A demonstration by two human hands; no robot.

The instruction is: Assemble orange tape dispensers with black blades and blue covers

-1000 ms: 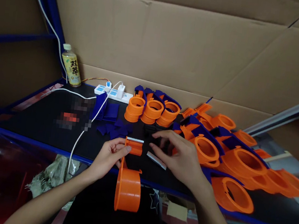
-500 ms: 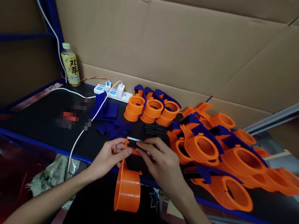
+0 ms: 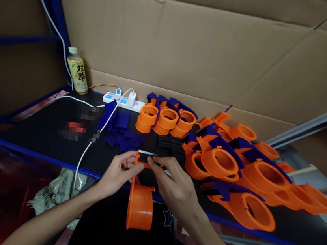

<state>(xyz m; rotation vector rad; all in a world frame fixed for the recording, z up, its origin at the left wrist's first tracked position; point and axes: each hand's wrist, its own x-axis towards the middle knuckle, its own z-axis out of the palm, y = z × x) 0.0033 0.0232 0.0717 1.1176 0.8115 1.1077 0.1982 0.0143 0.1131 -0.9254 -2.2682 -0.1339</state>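
Note:
My left hand (image 3: 120, 171) is closed around the arm of an orange tape dispenser (image 3: 141, 209), whose round hub hangs down in front of my lap. At the top end of the dispenser lies a black strip (image 3: 144, 157), with a pale serrated blade (image 3: 147, 152) along its far edge. My right hand (image 3: 174, 181) is closed, its thumb and fingertips pressed on the strip's right part and hiding it there. Something small and pale shows beneath the right fingers; I cannot make out what it is.
Orange and blue tape dispensers (image 3: 224, 161) crowd the table's right side, with stacked ones (image 3: 166, 121) behind. Black strips (image 3: 173, 143), blue pieces (image 3: 125, 141) and blue plates (image 3: 121, 121) lie nearer. A power strip (image 3: 138, 105), white cable (image 3: 83, 154) and bottle (image 3: 78, 73) stand left.
My right hand has shifted slightly, with its fingertips a little further left on the black strip and more of the blade showing. The left hand's grip looks the same.

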